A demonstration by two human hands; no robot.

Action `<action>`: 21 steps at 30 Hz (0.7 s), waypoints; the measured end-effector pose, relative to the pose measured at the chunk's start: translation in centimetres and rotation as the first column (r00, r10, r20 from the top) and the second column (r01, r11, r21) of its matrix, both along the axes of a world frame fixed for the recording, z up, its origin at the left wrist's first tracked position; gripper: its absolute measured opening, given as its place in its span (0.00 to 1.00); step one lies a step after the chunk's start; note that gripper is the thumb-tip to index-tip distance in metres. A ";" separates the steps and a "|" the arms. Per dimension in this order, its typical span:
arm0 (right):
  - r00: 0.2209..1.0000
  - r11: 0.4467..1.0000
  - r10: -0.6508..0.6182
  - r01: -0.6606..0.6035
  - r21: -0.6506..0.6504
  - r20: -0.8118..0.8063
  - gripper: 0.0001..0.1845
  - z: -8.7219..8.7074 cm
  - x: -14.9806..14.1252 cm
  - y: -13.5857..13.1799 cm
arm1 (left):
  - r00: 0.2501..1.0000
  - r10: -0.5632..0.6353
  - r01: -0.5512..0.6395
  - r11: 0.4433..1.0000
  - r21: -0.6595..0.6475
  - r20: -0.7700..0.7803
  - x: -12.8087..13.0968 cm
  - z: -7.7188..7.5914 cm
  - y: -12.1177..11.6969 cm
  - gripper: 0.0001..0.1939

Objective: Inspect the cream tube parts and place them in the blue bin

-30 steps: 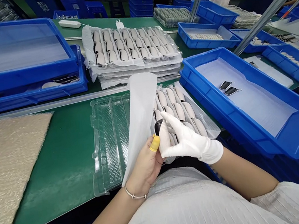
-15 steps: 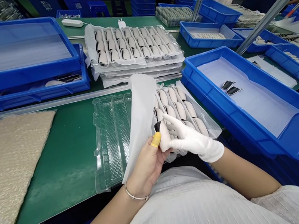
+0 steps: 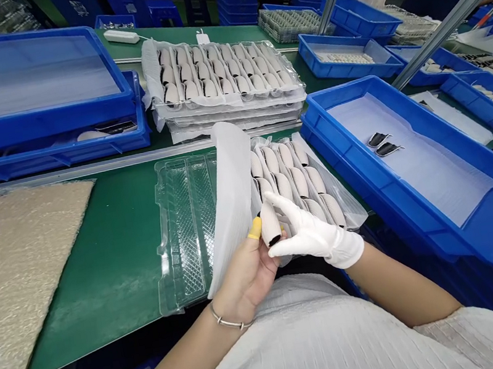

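My left hand, bare with a yellow finger cot on the thumb, grips the left side of a small curved ribbed cover. Its outside is pale pink, and black lining shows at the lower end. My right hand, in a white glove, spans the same cover, fingertips at the top and thumb at the bottom. Just beyond is a clear plastic tray, its right part filled with rows of similar covers. A white paper sheet stands folded up across its middle; the left rows hold nothing.
Behind the tray rises a stack of filled trays. A blue bin at right holds two dark curved pieces on paper. Blue bins stand at left, above a foam-like sheet. A metal post slants across the right; people work beyond.
The cover has turned between my hands, so its broad ribbed face and black lower end now show. My right thumb has shifted to its lower edge.
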State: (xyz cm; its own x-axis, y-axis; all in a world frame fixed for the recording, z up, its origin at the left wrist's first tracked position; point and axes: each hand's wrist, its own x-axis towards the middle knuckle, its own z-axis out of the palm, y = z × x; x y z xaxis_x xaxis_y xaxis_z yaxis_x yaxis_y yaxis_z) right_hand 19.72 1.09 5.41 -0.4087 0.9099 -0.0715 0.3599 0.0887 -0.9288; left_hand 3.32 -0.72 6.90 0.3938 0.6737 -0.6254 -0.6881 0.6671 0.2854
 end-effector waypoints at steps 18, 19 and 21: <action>0.574 0.832 -0.459 0.011 -0.555 -0.678 0.18 -2.0 -2.0 2.7 | 0.949 0.015 0.022 0.994 -0.112 0.315 -0.5 0.5 -0.4 0.22; 0.588 0.847 -0.435 0.011 -0.531 -0.682 0.19 -1.9 -1.9 2.9 | 0.942 -0.012 0.043 0.996 -0.084 0.337 -0.5 0.4 -0.5 0.22; 0.632 0.889 -0.358 0.006 -0.457 -0.688 0.20 -1.4 -1.7 3.3 | 0.926 -0.073 0.081 0.997 -0.007 0.369 -0.6 0.0 -0.8 0.22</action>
